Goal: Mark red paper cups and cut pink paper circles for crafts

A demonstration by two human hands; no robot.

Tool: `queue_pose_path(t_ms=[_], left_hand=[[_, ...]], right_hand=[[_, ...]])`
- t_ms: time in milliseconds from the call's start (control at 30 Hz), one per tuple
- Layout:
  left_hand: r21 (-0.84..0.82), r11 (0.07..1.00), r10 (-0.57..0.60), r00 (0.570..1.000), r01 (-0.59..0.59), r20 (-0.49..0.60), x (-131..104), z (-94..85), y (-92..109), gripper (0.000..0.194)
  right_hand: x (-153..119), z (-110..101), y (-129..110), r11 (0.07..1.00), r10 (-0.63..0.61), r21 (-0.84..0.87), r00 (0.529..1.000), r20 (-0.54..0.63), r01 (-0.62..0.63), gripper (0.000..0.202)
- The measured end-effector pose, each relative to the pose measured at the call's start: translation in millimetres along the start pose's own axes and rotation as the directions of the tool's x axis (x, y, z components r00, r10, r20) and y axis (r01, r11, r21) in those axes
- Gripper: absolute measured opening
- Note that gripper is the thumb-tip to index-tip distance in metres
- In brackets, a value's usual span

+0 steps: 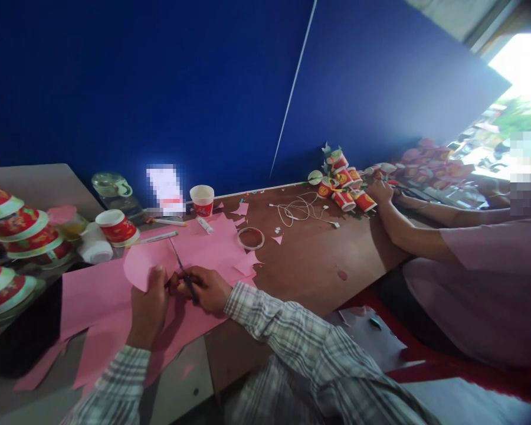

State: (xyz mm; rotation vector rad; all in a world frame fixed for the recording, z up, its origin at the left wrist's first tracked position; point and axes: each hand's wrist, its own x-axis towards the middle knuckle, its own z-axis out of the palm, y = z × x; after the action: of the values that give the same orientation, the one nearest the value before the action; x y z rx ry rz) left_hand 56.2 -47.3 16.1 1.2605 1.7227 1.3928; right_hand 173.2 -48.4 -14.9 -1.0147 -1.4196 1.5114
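Note:
My left hand (149,307) grips a rounded piece of pink paper (142,260) by its lower right edge. Just to the right, my right hand (207,288) is closed on a pair of scissors (186,277), whose blades point up and away from me beside the paper. Both hands are close together over pink sheets (100,295) spread on the table. A marker (157,237) lies past the paper piece, and a small white tube (205,225) rests on the sheets. Whether the blades touch the paper, I cannot tell.
Stacked red paper cups (30,230) stand at the left, with single cups (202,200) near the blue wall. A tape roll (251,238), white earphones (298,209) and paper scraps lie on the brown table (310,265). At right, a co-worker's hands (383,190) are beside joined cups (343,183).

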Motion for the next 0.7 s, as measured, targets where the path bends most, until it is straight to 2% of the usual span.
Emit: queue_pose_path(t_ms=[167, 333, 500, 700], left_hand=[[-0.031, 0.999, 0.038, 0.998, -0.036, 0.057, 3, -2.1, 0, 0.028], [-0.017, 1.0, 0.027, 0.997, -0.026, 0.066, 7, -4.3, 0, 0.028], [-0.076, 0.997, 0.021, 0.994, -0.013, 0.103, 12, -6.9, -1, 0.029], [-0.034, 0.999, 0.037, 0.988, -0.032, 0.147, 19, -12.3, -9, 0.03]], right_hand=[[1, -1, 4, 0.999, 0.03, -0.029, 0.999, 0.015, -0.029, 0.036], [0, -2, 3, 0.996, 0.062, -0.063, 0.998, 0.025, -0.06, 0.036], [0, -3, 4, 0.994, 0.057, -0.093, 0.998, 0.037, -0.053, 0.038], [1, -3, 6, 0.995, 0.063, -0.081, 0.998, 0.032, -0.06, 0.038]])
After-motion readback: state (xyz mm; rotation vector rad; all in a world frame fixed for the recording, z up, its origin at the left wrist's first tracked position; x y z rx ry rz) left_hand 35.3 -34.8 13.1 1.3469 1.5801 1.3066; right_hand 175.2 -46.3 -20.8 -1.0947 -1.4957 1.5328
